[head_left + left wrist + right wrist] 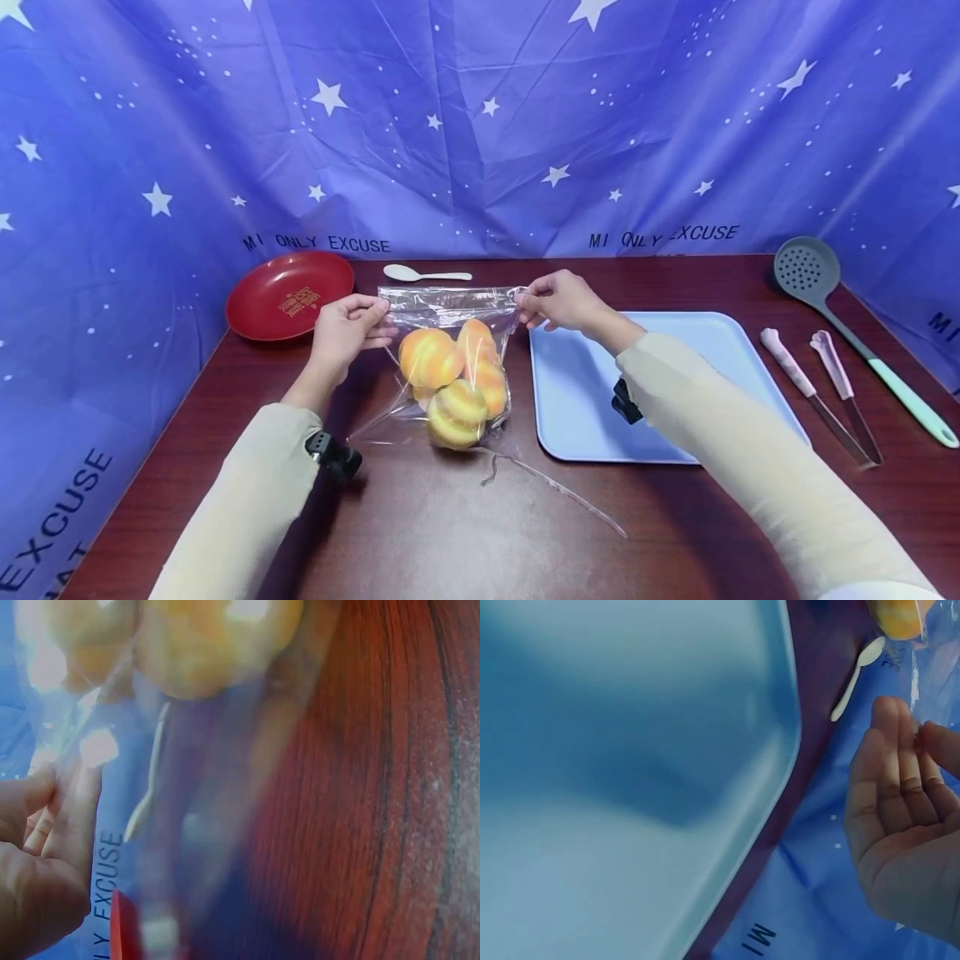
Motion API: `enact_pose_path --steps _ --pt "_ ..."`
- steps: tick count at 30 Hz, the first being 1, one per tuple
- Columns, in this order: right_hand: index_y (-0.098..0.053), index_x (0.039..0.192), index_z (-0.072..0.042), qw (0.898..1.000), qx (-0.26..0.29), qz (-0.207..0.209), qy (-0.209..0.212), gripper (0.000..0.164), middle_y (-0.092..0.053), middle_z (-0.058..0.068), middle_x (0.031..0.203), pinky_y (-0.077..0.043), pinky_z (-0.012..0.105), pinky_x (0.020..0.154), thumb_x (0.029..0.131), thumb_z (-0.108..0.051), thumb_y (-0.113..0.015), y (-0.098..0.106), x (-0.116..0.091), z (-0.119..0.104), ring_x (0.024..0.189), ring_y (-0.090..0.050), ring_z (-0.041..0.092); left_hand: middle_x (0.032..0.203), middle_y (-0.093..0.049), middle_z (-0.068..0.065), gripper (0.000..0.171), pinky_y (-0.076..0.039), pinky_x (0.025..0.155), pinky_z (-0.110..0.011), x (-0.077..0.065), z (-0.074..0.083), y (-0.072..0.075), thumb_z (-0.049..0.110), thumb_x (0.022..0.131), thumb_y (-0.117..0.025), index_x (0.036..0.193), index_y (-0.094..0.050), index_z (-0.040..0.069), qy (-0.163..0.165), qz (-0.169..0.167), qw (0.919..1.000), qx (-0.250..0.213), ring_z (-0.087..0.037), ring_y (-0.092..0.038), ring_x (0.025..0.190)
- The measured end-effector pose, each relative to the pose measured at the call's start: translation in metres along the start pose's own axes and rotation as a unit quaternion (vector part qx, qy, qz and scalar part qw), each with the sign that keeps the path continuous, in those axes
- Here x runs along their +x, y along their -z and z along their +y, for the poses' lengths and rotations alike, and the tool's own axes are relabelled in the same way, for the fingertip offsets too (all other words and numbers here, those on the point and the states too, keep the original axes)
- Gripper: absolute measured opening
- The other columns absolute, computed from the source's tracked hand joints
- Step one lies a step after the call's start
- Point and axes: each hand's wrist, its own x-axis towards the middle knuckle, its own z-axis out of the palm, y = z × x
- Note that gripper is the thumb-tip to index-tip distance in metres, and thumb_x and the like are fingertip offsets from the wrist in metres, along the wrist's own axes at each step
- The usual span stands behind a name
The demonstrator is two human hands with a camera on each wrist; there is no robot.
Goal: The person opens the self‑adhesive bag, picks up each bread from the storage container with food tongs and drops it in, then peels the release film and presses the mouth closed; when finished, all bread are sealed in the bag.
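A clear plastic bag (452, 300) hangs upright over the table, with several yellow-orange bread rolls (431, 358) inside. At its upper left corner, my left hand (347, 331) pinches the film between thumb and fingers. My right hand (564, 302) pinches the upper right corner in the same way. The bag's top edge is stretched between both hands. In the left wrist view, the left hand (49, 855) is beside the glossy film, with blurred rolls above. The right wrist view has the right hand's (907, 817) thumb and fingertips meeting at the bag's edge.
A light blue tray (585, 417) lies to the right, partly under the right arm. Beyond it are pink-handled tongs (840, 367) and a slotted skimmer (806, 267). A red plate (262, 292) and a white spoon (405, 272) are at the back. A thin tie (577, 498) lies in front.
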Motion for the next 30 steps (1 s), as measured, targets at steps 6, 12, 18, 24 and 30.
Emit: enact_pose_path --steps 6,12,18,24,30 --pt "-0.073 0.104 0.001 0.997 -0.014 -0.017 -0.069 0.026 -0.075 0.003 0.079 -0.053 0.03 0.068 0.103 -0.022 -0.061 -0.004 0.007 0.005 0.071 -0.07 0.011 0.075 -0.071 0.001 0.03 -0.06 0.061 -0.025 0.007 -0.001 -0.005 0.009 0.102 -0.061 0.123 -0.059 -0.014 0.053 -0.007 0.9984 0.022 -0.009 -0.071 0.06" --pt "-0.065 0.12 0.005 0.99 0.049 -0.057 -0.123 0.029 -0.069 -0.003 0.068 -0.047 0.027 0.062 0.104 -0.018 -0.058 -0.015 0.011 0.004 0.06 -0.064 0.006 0.076 -0.071 -0.003 0.032 -0.061 0.062 -0.028 0.01 0.001 -0.002 0.012 0.103 -0.06 0.124 -0.057 -0.012 0.095 -0.034 0.9938 0.047 -0.013 -0.072 0.061" --pt "-0.058 0.13 0.005 0.985 0.057 -0.077 -0.145 0.042 -0.066 -0.001 0.073 -0.047 0.026 0.059 0.101 -0.025 -0.063 -0.027 0.012 -0.002 0.062 -0.064 0.009 0.107 -0.072 -0.024 0.053 -0.061 0.07 -0.029 0.008 0.003 0.002 0.025 0.108 -0.051 0.146 -0.04 -0.01 0.11 -0.084 0.9894 0.045 -0.012 -0.073 0.069" --pt "-0.05 0.135 0.005 0.986 0.024 -0.067 -0.151 0.055 -0.062 -0.001 0.078 -0.044 0.024 0.057 0.099 -0.032 -0.067 -0.031 0.011 -0.004 0.069 -0.066 0.013 0.148 -0.044 -0.035 0.09 -0.061 0.083 -0.041 -0.009 0.017 0.0 0.046 0.105 -0.051 0.161 0.003 -0.001 0.126 -0.143 0.97 0.151 -0.028 -0.073 0.094" --pt "-0.046 0.138 0.004 0.989 -0.013 -0.039 -0.139 0.059 -0.063 0.008 0.091 -0.047 0.027 0.059 0.098 -0.033 -0.068 -0.035 0.003 -0.006 0.073 -0.068 0.017 0.157 -0.03 -0.033 0.11 -0.056 0.092 -0.051 -0.035 0.037 -0.006 0.056 0.099 -0.058 0.158 0.017 0.001 0.124 -0.15 0.9454 0.261 -0.04 -0.063 0.118"
